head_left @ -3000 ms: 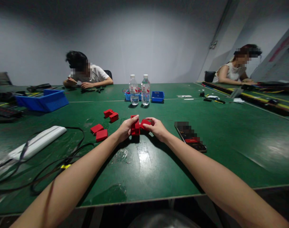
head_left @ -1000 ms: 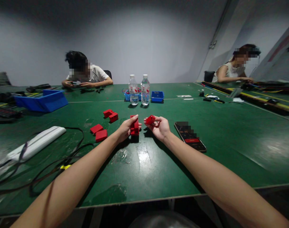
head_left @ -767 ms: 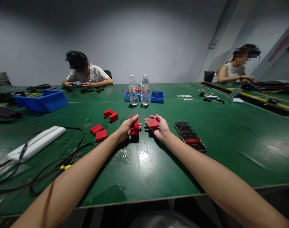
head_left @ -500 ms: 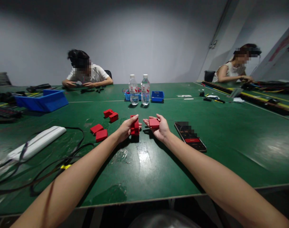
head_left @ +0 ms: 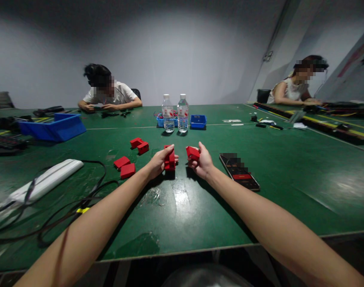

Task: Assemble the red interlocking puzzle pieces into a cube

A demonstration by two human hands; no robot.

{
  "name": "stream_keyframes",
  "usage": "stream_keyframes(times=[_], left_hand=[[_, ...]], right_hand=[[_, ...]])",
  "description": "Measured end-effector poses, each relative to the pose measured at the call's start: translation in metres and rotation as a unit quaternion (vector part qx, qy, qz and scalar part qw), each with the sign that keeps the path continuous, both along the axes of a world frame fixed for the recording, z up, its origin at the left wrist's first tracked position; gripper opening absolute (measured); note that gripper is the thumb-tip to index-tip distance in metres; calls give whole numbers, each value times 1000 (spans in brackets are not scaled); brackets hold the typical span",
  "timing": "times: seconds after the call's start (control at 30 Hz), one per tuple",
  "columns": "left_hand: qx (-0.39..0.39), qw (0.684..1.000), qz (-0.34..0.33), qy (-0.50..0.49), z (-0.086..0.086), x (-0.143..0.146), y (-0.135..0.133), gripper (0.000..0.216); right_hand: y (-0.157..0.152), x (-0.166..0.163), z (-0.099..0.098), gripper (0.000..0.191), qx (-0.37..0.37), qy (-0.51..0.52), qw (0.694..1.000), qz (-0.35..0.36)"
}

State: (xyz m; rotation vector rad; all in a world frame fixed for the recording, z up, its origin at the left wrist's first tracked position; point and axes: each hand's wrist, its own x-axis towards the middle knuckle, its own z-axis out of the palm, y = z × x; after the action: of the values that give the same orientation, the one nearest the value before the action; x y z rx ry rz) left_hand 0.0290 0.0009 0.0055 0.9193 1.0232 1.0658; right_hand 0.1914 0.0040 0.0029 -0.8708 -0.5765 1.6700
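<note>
My left hand (head_left: 158,162) grips a red notched block (head_left: 170,158), held upright close above the table, thumb along its top. Across a small gap, my right hand (head_left: 203,162) has its fingers curled round a smaller red block (head_left: 193,153), which sits tilted in the grasp. The two held blocks are apart. Left of my left hand lie loose red pieces: a flat pair (head_left: 128,170) nearer me and a notched pair (head_left: 143,147) farther off, the pieces of each pair touching or nearly so.
A phone (head_left: 239,172) lies right of my right hand. Two water bottles (head_left: 183,113) stand ahead, beside a small blue tray (head_left: 198,122). At left are a large blue bin (head_left: 54,126), a white power strip (head_left: 47,180) and black cables (head_left: 99,187). Two people sit across the table.
The fingers of my right hand have closed from an open palm round the red block, and that block has turned and tilted. My left hand and its block look unmoved.
</note>
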Motion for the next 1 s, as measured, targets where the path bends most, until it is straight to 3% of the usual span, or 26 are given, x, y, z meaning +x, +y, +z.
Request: stream_keyframes(times=[0.1,0.27,0.37,0.47,0.6,1.0], left_hand=[[0,1000,-2,4,1,0,-1,38],[13,1000,-5,-1,-1,0,1,41],[15,1000,-3,-4,-2,0,2,44],[11,1000,-3,-6,-2,1,2,46],[11,1000,-3,-13,0,2,0,47],[7,1000,-2,-1,-2,1,1,43]], right_hand=[[2,-1,-3,34,3,2,1000,-6],[3,0,-6,6,41,-20,999,-7],[1,0,-5,12,46,-26,999,0],[0,-1,-1,4,13,6,1000,7],[0,-1,2,18,-12,30,999,6],[-3,2,3,17,26,110,993,31]])
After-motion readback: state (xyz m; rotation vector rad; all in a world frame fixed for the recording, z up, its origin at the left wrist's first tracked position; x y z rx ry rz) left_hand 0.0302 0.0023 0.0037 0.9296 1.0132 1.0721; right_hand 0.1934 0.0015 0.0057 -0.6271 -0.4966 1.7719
